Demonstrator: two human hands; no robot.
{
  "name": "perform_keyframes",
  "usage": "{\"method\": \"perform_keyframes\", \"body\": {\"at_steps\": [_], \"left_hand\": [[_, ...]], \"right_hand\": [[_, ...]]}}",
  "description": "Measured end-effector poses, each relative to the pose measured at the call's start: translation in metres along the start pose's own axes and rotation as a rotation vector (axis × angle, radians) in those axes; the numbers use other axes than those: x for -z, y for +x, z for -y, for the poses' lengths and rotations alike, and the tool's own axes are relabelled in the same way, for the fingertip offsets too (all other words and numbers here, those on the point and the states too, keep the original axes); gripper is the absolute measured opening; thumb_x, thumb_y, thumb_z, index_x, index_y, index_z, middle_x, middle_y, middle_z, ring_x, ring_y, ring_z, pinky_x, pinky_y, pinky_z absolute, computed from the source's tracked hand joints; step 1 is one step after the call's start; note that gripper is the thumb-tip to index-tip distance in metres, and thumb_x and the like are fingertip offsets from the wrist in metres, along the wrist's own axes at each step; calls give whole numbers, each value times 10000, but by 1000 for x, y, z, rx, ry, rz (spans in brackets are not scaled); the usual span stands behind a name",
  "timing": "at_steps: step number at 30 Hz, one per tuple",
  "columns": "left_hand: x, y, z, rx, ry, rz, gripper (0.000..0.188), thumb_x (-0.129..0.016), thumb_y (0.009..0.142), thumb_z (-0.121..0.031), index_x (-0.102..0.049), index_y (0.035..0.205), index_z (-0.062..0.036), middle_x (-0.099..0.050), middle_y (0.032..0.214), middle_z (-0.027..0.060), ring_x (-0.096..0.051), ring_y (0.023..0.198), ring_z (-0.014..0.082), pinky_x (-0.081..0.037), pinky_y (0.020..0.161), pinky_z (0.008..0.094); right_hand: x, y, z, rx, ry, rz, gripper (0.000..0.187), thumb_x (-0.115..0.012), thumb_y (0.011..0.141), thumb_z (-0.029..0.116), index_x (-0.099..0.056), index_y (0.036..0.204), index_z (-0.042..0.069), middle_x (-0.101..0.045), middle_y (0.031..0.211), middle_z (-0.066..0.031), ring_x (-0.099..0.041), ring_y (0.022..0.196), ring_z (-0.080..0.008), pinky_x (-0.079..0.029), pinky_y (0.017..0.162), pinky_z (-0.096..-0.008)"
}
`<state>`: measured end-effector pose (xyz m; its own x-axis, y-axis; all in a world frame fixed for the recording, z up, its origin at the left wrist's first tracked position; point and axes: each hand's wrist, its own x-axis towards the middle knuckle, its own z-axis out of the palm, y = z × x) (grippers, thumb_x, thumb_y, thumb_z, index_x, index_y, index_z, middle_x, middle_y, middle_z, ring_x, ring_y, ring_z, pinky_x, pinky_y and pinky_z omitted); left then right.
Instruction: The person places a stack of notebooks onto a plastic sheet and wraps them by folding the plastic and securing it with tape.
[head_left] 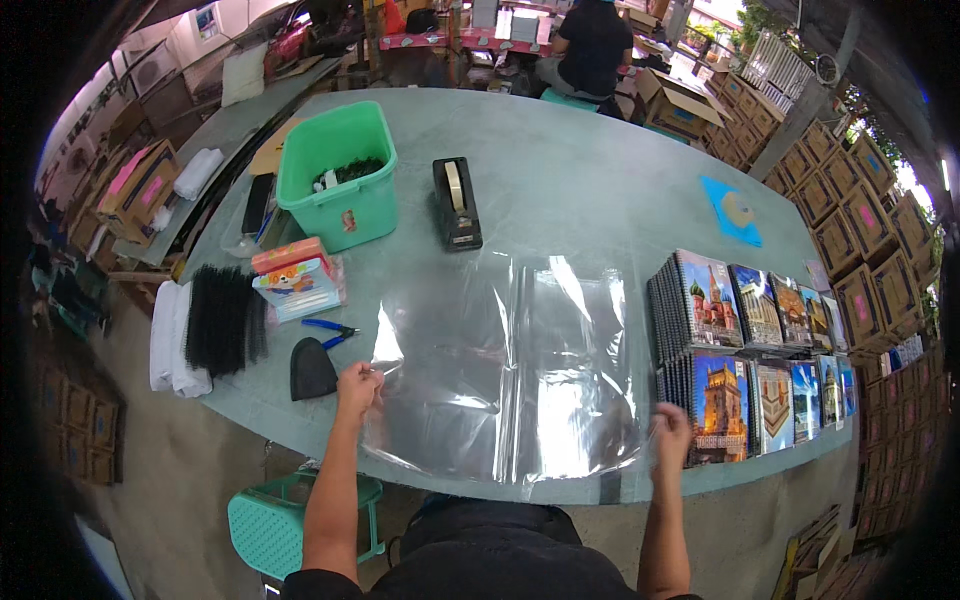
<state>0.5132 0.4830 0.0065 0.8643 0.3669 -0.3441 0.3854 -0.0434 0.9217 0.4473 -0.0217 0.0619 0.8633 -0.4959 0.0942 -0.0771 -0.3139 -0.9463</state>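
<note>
A large sheet of clear plastic film lies on the table in front of me, with a fold or seam running down its middle and bright reflections on it. My left hand pinches the film's left edge between closed fingers. At the opposite edge my right hand is closed on the film's right side, close to the spiral-bound notebooks. Those notebooks stand in two rows with colourful building photos on their covers. Beside my left hand lie a dark rounded pad and blue-handled cutters.
A green bin and a black tape dispenser stand farther back. Black spiral coils and white rolls are at the left. A blue sheet with a disc lies far right. A green stool is below the edge; another person sits beyond.
</note>
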Motion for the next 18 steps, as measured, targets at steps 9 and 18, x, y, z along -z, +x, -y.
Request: {"method": "perform_keyframes", "body": {"at_steps": [9,18], "left_hand": [[2,9,-9,-32,99,101,150,-602,750,-39,-578,889,11,-591,651,64,-562,530,135,-431,441,294],[2,0,-32,-607,737,-291,274,-633,736,-108,-590,998,-37,-603,953,147,-559,913,328,-436,796,401]], "right_hand": [[-195,-48,138,836,-347,687,388,-592,784,130,-514,1160,69,-458,1258,-152,-420,1200,-297,-326,985,-436],[-219,-25,42,661,-891,717,670,-443,840,543,-324,1388,175,-181,1466,-172,-89,1345,-432,-75,1048,-589]]}}
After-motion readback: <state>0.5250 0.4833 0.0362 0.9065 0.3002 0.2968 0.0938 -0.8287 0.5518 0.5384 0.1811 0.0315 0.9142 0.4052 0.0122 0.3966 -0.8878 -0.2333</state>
